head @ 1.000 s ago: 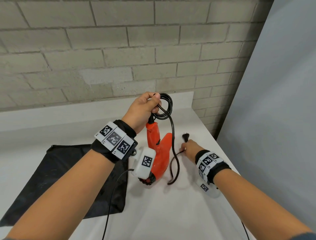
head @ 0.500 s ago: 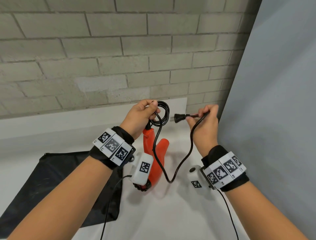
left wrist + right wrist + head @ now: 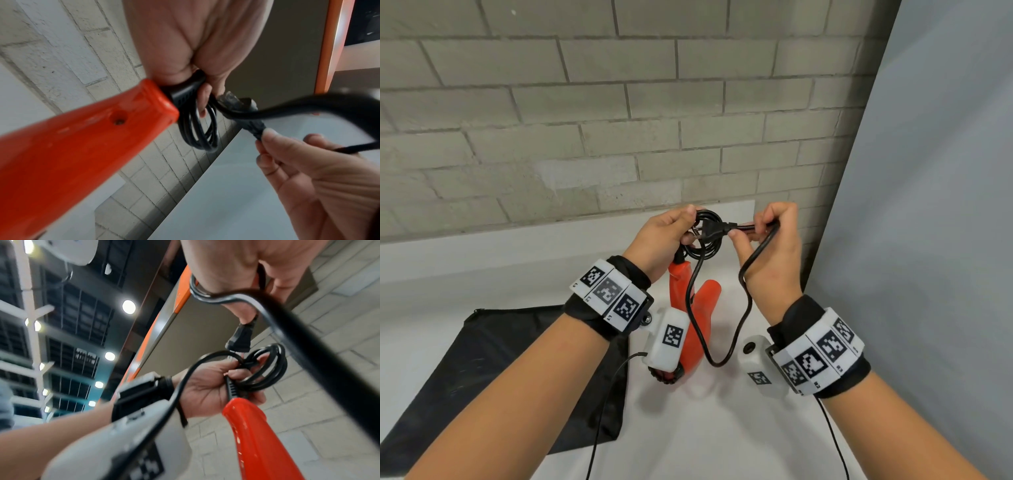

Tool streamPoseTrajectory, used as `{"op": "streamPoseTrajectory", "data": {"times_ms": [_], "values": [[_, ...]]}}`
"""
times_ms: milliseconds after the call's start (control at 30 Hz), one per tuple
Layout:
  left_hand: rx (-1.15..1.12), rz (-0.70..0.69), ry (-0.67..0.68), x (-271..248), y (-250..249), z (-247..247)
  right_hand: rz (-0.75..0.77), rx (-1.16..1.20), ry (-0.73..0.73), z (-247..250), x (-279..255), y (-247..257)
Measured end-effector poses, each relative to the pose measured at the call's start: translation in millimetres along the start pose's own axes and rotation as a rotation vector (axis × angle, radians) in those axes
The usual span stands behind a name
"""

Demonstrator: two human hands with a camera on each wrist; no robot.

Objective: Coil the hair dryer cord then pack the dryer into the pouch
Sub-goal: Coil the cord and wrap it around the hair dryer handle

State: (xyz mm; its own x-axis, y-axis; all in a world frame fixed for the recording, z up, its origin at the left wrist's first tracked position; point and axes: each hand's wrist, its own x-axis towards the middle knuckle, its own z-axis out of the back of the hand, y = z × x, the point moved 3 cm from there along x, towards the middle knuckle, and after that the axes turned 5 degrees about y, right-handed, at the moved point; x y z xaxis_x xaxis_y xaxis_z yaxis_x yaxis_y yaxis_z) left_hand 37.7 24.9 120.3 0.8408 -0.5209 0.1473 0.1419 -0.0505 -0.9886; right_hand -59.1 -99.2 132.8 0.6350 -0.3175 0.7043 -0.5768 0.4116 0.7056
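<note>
1. Two hands are up over the white table point(image 3: 722, 428), and the black pouch point(image 3: 493, 346) lies flat on it to your left, not yet touched for packing.
2. Your orange hair dryer point(image 3: 693, 318) hangs nose-down from your left hand point(image 3: 661, 240), which grips the handle end together with the coiled cord point(image 3: 703, 240).
3. Your right hand point(image 3: 770, 253) pinches the cord just behind the plug point(image 3: 714, 230), one slack loop drooping between the hands.
4. Coiling looks nearly done; next you likely need to lay that last loop onto the coil and secure the plug.
5. Half a second ago the plug stood just beside the coil; now its prongs reach into it.
</note>
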Motion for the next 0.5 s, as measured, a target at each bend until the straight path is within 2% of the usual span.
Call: {"op": "streamPoseTrajectory", "data": {"times_ms": [133,233,367,433,500], "values": [[-0.019,0.043,-0.028,-2.0,-0.5,6.3,0.070,-0.031,0.010,10.0,2.2,1.8],[-0.006,0.028,0.000,-3.1,-1.8,3.2,0.107,-0.172,0.142,2.9,1.6,-1.7],[0.051,-0.023,0.118,-6.9,-6.5,-10.6,0.279,-0.385,0.283,-15.8,-4.2,-5.1],[0.088,-0.055,0.158,-8.8,-8.8,-16.7,0.276,-0.423,0.260,-21.2,-4.4,-6.6],[0.101,-0.057,0.188,-10.3,-9.5,-20.4,0.194,-0.445,0.167,-22.5,-0.5,-8.6]]}}
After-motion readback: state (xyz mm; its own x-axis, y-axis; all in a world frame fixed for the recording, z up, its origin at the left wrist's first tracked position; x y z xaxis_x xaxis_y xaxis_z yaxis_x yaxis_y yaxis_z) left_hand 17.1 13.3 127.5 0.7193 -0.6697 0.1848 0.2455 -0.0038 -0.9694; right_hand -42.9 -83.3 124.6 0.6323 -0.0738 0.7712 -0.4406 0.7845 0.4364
